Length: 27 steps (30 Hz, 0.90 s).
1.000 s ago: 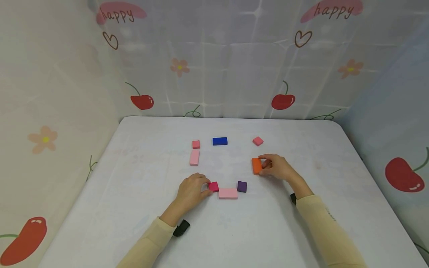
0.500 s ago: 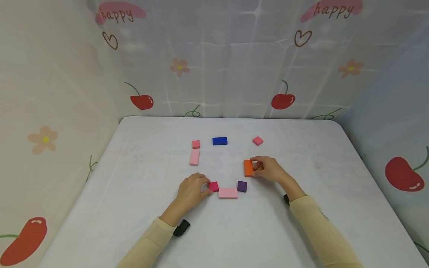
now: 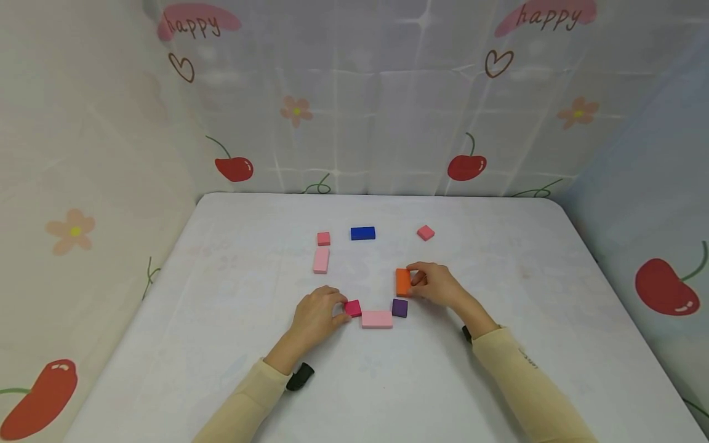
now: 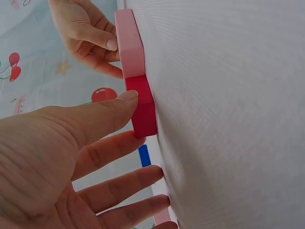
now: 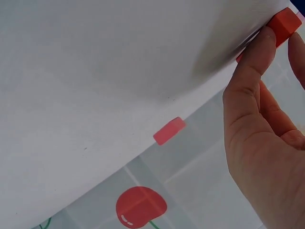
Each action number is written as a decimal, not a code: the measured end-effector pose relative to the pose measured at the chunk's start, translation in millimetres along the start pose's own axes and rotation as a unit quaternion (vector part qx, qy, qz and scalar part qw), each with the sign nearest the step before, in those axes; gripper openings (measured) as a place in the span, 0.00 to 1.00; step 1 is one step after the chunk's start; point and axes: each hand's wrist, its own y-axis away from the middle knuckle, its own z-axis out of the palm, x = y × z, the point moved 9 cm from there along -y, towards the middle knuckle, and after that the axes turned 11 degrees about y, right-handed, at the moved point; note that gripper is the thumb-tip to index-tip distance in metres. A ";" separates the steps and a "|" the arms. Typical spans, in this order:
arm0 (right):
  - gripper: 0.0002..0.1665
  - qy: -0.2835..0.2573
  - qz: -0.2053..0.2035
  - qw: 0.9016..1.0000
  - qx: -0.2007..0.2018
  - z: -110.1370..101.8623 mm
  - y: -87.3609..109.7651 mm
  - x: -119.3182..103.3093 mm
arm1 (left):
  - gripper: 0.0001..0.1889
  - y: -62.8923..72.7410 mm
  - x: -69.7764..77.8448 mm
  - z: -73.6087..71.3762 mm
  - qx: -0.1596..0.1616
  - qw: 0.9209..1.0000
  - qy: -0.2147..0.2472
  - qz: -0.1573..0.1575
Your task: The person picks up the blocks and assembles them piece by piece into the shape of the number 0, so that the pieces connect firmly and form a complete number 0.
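My left hand (image 3: 317,317) pinches a small crimson block (image 3: 352,309) between thumb and index finger. In the left wrist view the crimson block (image 4: 142,109) touches one end of a long pink block (image 4: 130,45). My right hand (image 3: 436,285) holds an upright-lying orange block (image 3: 403,282) by its right side, just behind a small purple block (image 3: 400,308). That purple block stands at the right end of the front pink block (image 3: 377,319). In the right wrist view the orange block (image 5: 284,25) sits at the fingertips, partly hidden by the thumb.
Farther back lie a blue block (image 3: 362,233), a small coral block (image 3: 324,239) with a long pink block (image 3: 321,260) in front of it, and another coral block (image 3: 426,232) to the right. All rest on the white table (image 3: 249,246), with patterned curtains behind and beside it.
My right hand has moved the orange block left and slightly nearer, to just behind the purple block. The left hand has stayed at the crimson block.
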 end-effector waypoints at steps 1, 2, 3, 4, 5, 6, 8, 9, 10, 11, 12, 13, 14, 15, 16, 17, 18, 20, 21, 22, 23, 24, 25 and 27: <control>0.31 0.000 0.002 1.000 0.001 0.4 0.4 -0.5 | 0.14 0.0 0.0 0.0 0.000 1.000 0.000 0.000; 0.31 0.000 0.003 1.000 0.001 0.9 0.8 -0.8 | 0.14 -0.1 0.1 -0.1 0.001 1.000 0.000 0.000; 0.31 0.001 0.002 1.000 0.001 1.2 1.3 -1.6 | 0.14 -0.1 0.1 -0.2 0.001 1.000 0.000 0.001; 0.31 0.000 0.002 1.000 0.001 1.6 1.8 -1.9 | 0.14 -0.2 0.2 -0.2 0.001 1.000 0.000 0.001; 0.31 -0.001 0.001 1.000 0.002 1.7 2.2 -2.5 | 0.14 -0.2 0.3 -0.4 0.001 1.000 -0.001 0.001; 0.31 -0.001 -0.001 1.000 0.003 1.8 2.6 -3.1 | 0.14 -0.2 0.2 -0.2 0.000 1.000 -0.001 0.001; 0.31 -0.001 -0.007 1.000 0.004 2.1 3.4 -4.4 | 0.14 -0.3 0.2 -0.4 0.000 1.000 -0.002 0.000; 0.31 -0.003 -0.008 1.000 0.005 2.1 3.7 -4.9 | 0.14 -0.3 0.2 -0.4 0.000 1.000 -0.001 0.000; 0.31 -0.003 -0.009 1.000 0.005 2.1 4.0 -5.3 | 0.14 -0.3 0.2 -0.5 -0.001 1.000 -0.001 -0.001; 0.31 -0.003 -0.010 1.000 0.006 2.2 4.3 -5.5 | 0.14 -0.2 0.2 -0.5 -0.001 1.000 -0.001 -0.001; 0.31 -0.004 -0.011 1.000 0.005 2.4 4.5 -5.8 | 0.14 -0.2 0.3 -0.7 -0.001 1.000 -0.001 -0.001; 0.31 -0.004 -0.011 1.000 0.005 2.6 4.7 -6.0 | 0.14 -0.2 0.4 -0.8 -0.001 1.000 -0.002 -0.001; 0.31 -0.004 -0.011 1.000 0.004 2.9 4.8 -6.0 | 0.14 -0.1 0.4 -0.7 -0.002 1.000 -0.003 -0.001; 0.31 -0.004 -0.011 1.000 0.002 3.2 4.7 -6.1 | 0.14 -0.1 0.4 -0.7 -0.002 1.000 -0.003 -0.001; 0.31 -0.004 -0.012 1.000 0.001 3.4 4.7 -6.3 | 0.14 0.0 0.5 -0.7 -0.002 1.000 -0.004 -0.001; 0.31 -0.004 -0.013 1.000 0.000 3.6 4.7 -6.4 | 0.14 0.0 0.6 -0.7 -0.002 1.000 -0.004 0.000; 0.31 -0.003 -0.014 1.000 0.000 3.7 4.5 -6.5 | 0.14 0.0 0.6 -0.8 -0.002 1.000 -0.004 -0.001; 0.31 -0.001 -0.016 1.000 -0.001 3.7 4.3 -6.9 | 0.14 -0.1 0.7 -0.9 -0.001 1.000 -0.003 0.000; 0.31 -0.001 -0.016 1.000 -0.001 3.6 4.2 -7.2 | 0.14 -0.2 0.8 -1.0 0.000 1.000 -0.002 0.000; 0.31 0.000 -0.017 1.000 -0.001 3.5 4.2 -7.6 | 0.14 -0.4 0.6 -1.0 0.000 1.000 -0.002 -0.001; 0.31 0.000 -0.017 1.000 -0.002 3.5 4.3 -7.7 | 0.14 -0.5 0.4 -0.9 0.000 1.000 -0.002 -0.001; 0.31 0.000 -0.018 1.000 -0.003 3.6 4.3 -7.9 | 0.14 -0.7 0.2 -0.8 0.000 1.000 -0.002 -0.002; 0.31 0.000 -0.018 1.000 -0.004 3.6 4.3 -8.1 | 0.14 -0.8 0.1 -0.7 -0.001 1.000 -0.001 -0.002; 0.31 -0.001 -0.020 1.000 -0.006 3.4 4.6 -8.4 | 0.14 -0.8 0.2 -0.5 -0.001 1.000 -0.002 -0.001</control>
